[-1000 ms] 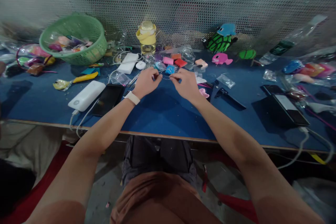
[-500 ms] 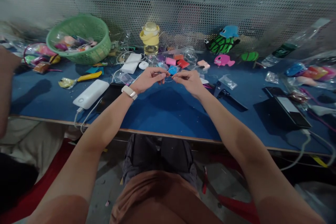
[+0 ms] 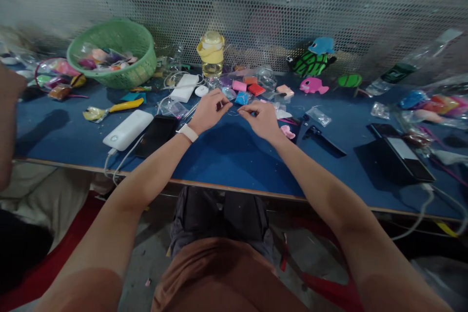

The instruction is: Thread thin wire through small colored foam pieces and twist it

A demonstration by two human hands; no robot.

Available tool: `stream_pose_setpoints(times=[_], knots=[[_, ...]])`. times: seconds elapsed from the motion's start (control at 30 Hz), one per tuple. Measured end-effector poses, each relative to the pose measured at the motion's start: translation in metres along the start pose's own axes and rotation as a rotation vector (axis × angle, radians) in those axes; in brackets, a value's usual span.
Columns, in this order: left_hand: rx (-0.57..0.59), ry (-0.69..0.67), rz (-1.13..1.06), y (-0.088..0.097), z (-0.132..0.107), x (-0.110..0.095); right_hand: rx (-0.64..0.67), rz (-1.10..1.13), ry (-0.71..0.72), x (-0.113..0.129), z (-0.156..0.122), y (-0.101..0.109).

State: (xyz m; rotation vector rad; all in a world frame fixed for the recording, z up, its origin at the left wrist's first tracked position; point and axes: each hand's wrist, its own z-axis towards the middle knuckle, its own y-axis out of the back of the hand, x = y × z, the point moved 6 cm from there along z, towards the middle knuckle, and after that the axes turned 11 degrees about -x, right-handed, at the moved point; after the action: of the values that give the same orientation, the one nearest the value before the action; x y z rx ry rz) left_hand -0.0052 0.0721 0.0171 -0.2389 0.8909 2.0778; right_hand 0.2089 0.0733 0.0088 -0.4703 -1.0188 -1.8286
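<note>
Over the middle of the table, my left hand and my right hand face each other a small gap apart. Each pinches with thumb and fingertips. Between them runs a thin thread, very fine and curved; whether it is thread or thin wire is hard to make out. Just beyond the fingertips lie a blue packet, a red packet and a pink packet. A small pink piece rests beside my right wrist.
A green basket of small packets stands back left, near a yellow-topped bottle. A power bank and phone lie left. Dark scissors-like handles and a phone on a black stand are right. Another person's arm shows far left.
My hands have drawn slightly toward me and tilted, uncovering the blue packet. The small pink piece by my right wrist now shows. The view has shifted slightly.
</note>
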Motion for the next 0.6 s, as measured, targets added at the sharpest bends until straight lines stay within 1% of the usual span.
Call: stream_pose_setpoints(times=[0.13, 0.27, 0.4, 0.5, 0.6], knots=[[0.019, -0.006, 0.223, -0.005, -0.002, -0.006, -0.001, -0.131, 0.061, 0.012, -0.005, -0.004], [0.067, 0.075, 0.353, -0.009, -0.003, -0.01, 0.029, -0.253, 0.124, 0.017, -0.01, -0.011], [0.121, 0.111, 0.348, -0.009, -0.003, -0.009, 0.037, -0.314, 0.153, 0.015, -0.011, -0.013], [0.143, 0.115, 0.287, -0.008, -0.004, -0.009, 0.045, -0.264, 0.109, 0.009, -0.008, -0.011], [0.164, 0.121, 0.259, -0.006, -0.005, -0.01, 0.013, -0.215, 0.056, 0.001, -0.004, -0.005]])
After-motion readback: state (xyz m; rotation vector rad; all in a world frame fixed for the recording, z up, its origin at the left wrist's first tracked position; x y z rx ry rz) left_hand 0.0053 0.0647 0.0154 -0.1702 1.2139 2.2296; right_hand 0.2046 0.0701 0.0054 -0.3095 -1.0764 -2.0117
